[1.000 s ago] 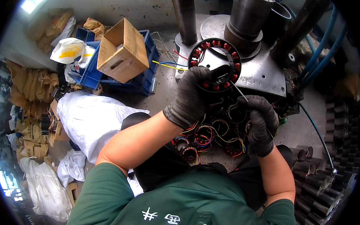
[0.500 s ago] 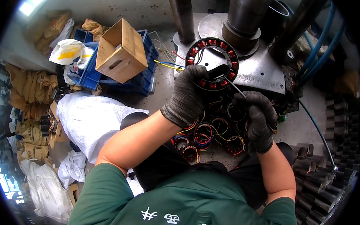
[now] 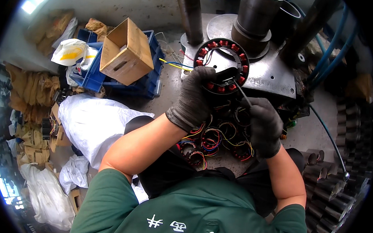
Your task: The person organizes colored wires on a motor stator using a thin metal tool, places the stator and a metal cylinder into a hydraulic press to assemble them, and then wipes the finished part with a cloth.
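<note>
My left hand (image 3: 196, 94), in a dark grey knit glove, grips the lower left of a motor stator (image 3: 241, 56), a black ring with red copper windings around its inside. Blue and yellow lead wires (image 3: 176, 65) stick out to its left. In my right hand (image 3: 265, 127), gloved alike and blurred, is a thin metal rod-like tool (image 3: 243, 94). Its tip meets the lower right inner edge of the ring. The tool's handle end is hidden in my fist. Several more stators (image 3: 211, 138) with coloured wires lie on the floor below my hands.
Beyond the stator stands a steel press table (image 3: 273, 79) with thick columns (image 3: 189, 17). A cardboard box (image 3: 126, 56) sits on blue crates (image 3: 148, 87) at the left, near a white sack (image 3: 97, 120). Stacked dark metal cylinders (image 3: 331, 179) line the right, beside a black hose (image 3: 327, 130).
My right hand has turned and shifted slightly left and down, and the tool now slants more steeply. The stator and left hand have barely moved.
</note>
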### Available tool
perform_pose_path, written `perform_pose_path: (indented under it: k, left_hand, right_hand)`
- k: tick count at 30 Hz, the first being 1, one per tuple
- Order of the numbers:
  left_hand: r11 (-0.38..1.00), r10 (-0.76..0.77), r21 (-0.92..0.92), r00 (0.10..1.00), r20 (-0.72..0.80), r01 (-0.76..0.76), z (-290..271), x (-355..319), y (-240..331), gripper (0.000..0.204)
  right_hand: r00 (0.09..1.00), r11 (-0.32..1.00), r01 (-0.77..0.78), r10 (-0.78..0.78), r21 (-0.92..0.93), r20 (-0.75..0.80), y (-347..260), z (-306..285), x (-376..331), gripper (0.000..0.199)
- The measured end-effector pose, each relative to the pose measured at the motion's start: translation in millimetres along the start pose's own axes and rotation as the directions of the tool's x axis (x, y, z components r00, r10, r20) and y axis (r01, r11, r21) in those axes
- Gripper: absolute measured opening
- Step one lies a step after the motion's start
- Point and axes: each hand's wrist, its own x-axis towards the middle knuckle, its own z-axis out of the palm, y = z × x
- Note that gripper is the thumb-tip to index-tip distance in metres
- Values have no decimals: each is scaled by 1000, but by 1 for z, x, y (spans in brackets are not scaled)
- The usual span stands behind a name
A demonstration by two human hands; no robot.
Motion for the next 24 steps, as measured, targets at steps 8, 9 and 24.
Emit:
perform_pose_path:
  k: [8, 9, 24]
  left_hand:
    - [914, 226, 358, 972, -60, -190, 4, -2, -7, 54]
    - [917, 243, 330, 970, -24, -222, 8, -3, -8, 55]
    - [980, 80, 181, 997, 11, -81, 13, -8, -10, 54]
  right_hand:
    - [906, 904, -119, 268, 412, -327, -10, -30, 1, 26]
    - [873, 887, -221, 365, 404, -324, -8, -33, 0, 27]
    - [951, 928, -244, 285, 280, -116, -28, -10, 2, 19]
